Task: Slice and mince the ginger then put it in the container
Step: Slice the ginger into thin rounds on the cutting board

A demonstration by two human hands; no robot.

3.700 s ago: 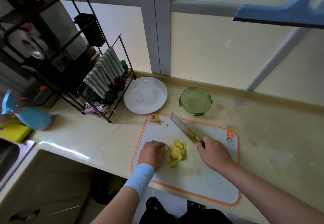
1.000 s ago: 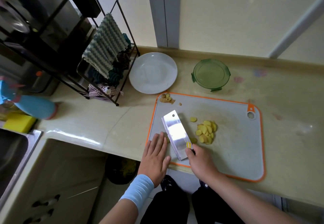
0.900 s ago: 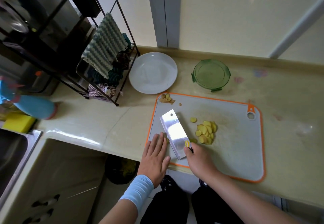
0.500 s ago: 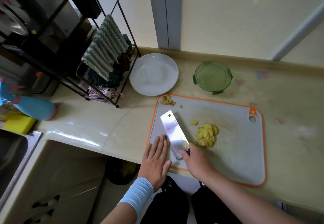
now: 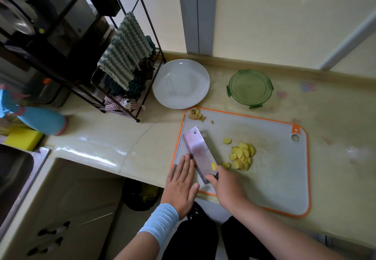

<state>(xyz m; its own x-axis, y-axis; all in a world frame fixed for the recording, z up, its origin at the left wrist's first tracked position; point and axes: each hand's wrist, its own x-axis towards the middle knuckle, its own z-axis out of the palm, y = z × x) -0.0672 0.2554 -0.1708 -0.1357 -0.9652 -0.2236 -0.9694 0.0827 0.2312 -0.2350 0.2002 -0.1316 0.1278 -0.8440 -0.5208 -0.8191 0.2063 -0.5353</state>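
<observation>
Orange-rimmed cutting board (image 5: pixel 274 178) on tabletop (image 5: pixel 122 137), bearing a pile of ginger slices (image 5: pixel 242 156) near its centre, peel scraps (image 5: pixel 196 115) at its far left corner, and a cleaver (image 5: pixel 200 151) with the blade lying nearly flat on its left part. Right hand (image 5: pixel 227 186) curled round the cleaver handle; left hand (image 5: pixel 182 184) flat, fingers straight and together, fingertips at the blade's left edge. Green container (image 5: pixel 250 88) and white plate (image 5: pixel 181 83) stand beyond the board, apart from the ginger.
</observation>
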